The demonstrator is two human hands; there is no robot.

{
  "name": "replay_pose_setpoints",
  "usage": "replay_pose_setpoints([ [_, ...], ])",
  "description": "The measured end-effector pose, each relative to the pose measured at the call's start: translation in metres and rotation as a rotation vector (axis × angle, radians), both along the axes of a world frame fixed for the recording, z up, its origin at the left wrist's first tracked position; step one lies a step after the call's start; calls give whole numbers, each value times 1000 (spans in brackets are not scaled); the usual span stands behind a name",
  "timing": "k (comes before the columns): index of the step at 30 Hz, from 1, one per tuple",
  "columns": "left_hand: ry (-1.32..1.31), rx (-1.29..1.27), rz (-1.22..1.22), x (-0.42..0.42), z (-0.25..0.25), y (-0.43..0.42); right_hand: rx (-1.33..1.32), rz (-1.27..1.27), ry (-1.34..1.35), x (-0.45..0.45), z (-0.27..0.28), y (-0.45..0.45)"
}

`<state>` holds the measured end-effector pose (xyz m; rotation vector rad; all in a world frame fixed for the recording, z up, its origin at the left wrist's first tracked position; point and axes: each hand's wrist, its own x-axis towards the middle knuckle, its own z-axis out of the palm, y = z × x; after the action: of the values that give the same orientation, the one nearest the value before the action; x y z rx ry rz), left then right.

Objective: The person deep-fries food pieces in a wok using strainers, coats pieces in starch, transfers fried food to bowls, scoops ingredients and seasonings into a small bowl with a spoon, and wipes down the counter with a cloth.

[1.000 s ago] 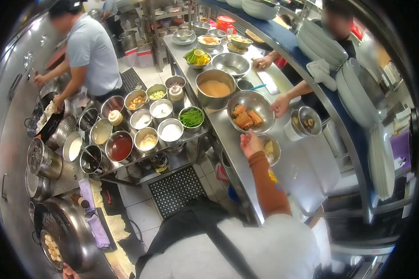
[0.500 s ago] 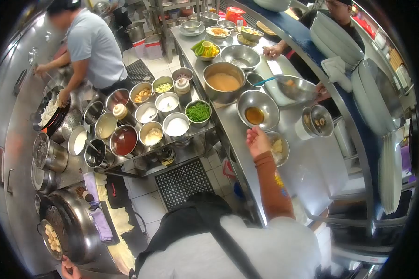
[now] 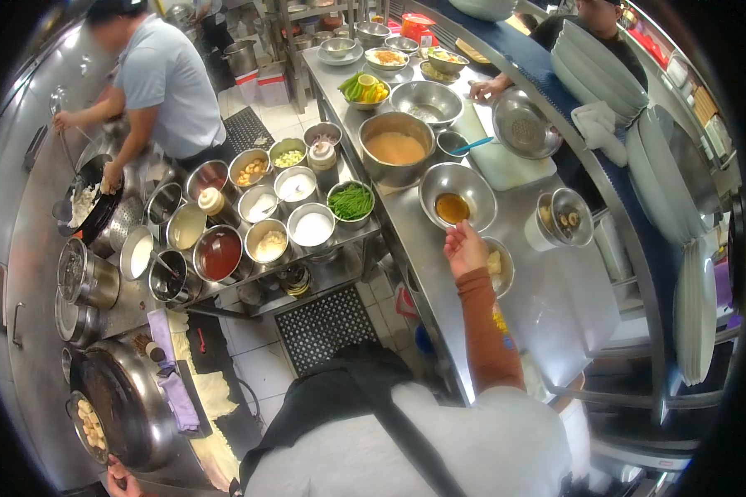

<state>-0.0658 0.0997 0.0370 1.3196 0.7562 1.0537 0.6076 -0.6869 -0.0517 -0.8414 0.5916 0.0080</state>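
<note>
At the lower left, my left hand (image 3: 123,479) is closed at the handle end of a round strainer (image 3: 78,406). Several pale, yellowish chunks (image 3: 90,424) lie in it, and it rests over the edge of a dark wok (image 3: 120,389). My right hand (image 3: 466,250) is stretched over the steel counter, its fingers curled together at the near rim of a steel bowl (image 3: 481,184). Brown liquid (image 3: 452,207) sits in that bowl. Whether the fingers hold anything is hidden. Partly behind my right wrist is a smaller bowl (image 3: 502,280) with pale pieces.
Steel pots of sauces and ingredients, including chopped greens (image 3: 351,201), crowd the middle stand. A large pot of orange-brown sauce (image 3: 396,149) stands on the counter by a cutting board (image 3: 506,170). One co-worker (image 3: 170,87) handles a wok at left; another person (image 3: 588,37) stands beyond the plate shelf.
My right hand has shifted slightly closer to the bowl of brown liquid. Across the counter, a steel bowl has been tipped up and away from the cutting board. The left co-worker's ladle has risen.
</note>
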Motion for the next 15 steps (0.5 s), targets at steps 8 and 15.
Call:
replay_pose_setpoints([
  [8, -344, -394, 79, 5, 9, -9, -49, -38, -29, 2, 11, -1],
  [15, -192, -312, 273, 33, 23, -21, -23, -212, -6, -3, 18, 0],
])
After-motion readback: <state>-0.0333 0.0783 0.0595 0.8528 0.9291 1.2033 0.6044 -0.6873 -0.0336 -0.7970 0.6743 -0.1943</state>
